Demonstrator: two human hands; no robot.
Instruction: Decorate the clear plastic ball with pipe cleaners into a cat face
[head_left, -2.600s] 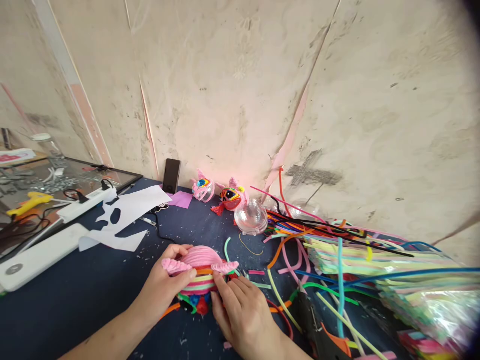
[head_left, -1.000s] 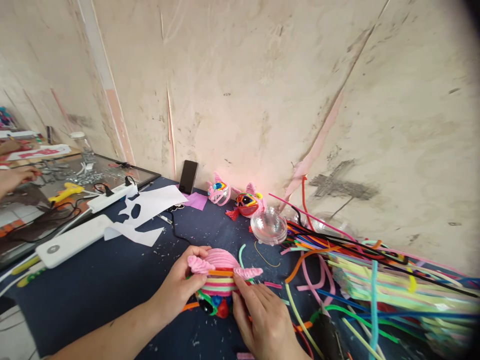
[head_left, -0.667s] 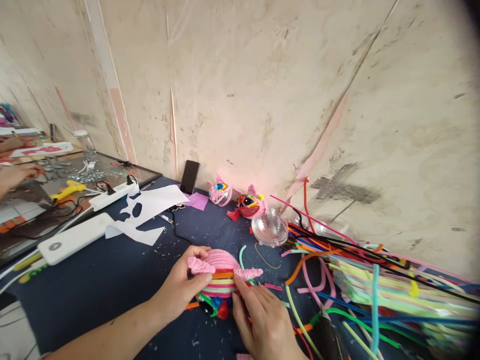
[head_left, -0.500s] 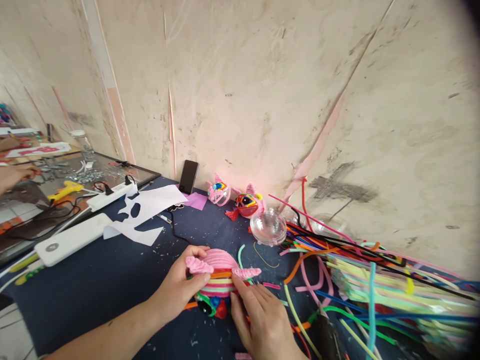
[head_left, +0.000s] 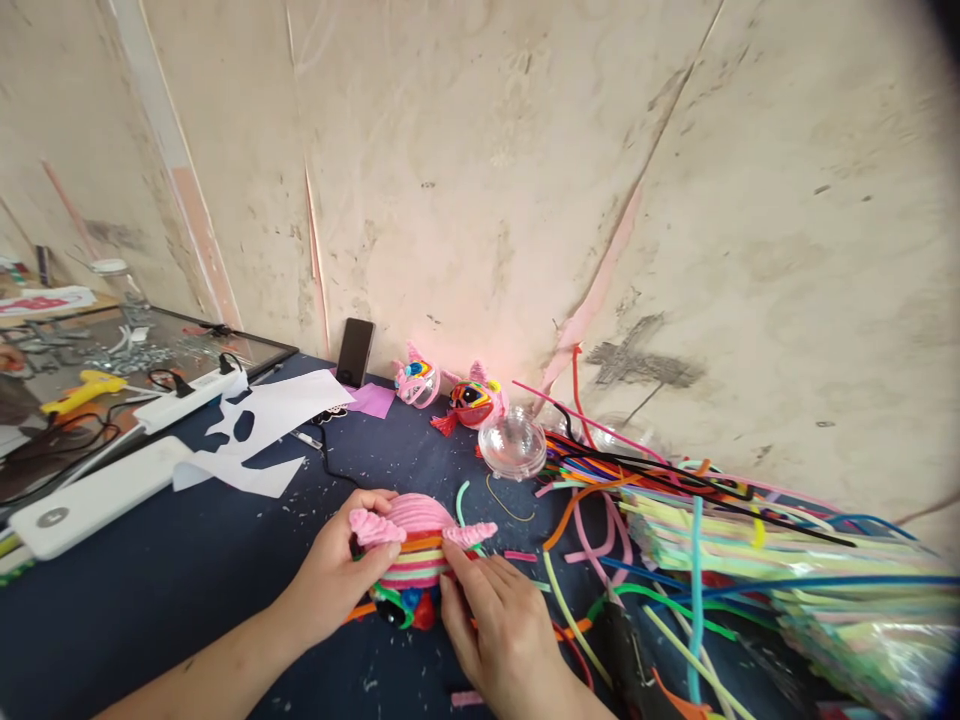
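Observation:
A round ornament made of pipe cleaners, pink with orange, yellow and white stripes, sits between my hands just above the dark blue table. Two pink twisted ears stick out from its sides, and a black eye with green, blue and red parts shows at the lower edge. My left hand grips its left side, thumb by the left ear. My right hand closes on the right side, its fingers at the base of the right ear. The right fingertips are partly hidden.
Two similar pink ornaments and a clear plastic half-shell stand near the wall. Loose pipe cleaners and a black glue gun lie at right. Cut white paper, a phone and a white power strip are left.
The view has turned slightly right, so everything shifts left in the picture. Both hands keep nearly the same hold on the ornament. At far left another person's hand has moved mostly out of view.

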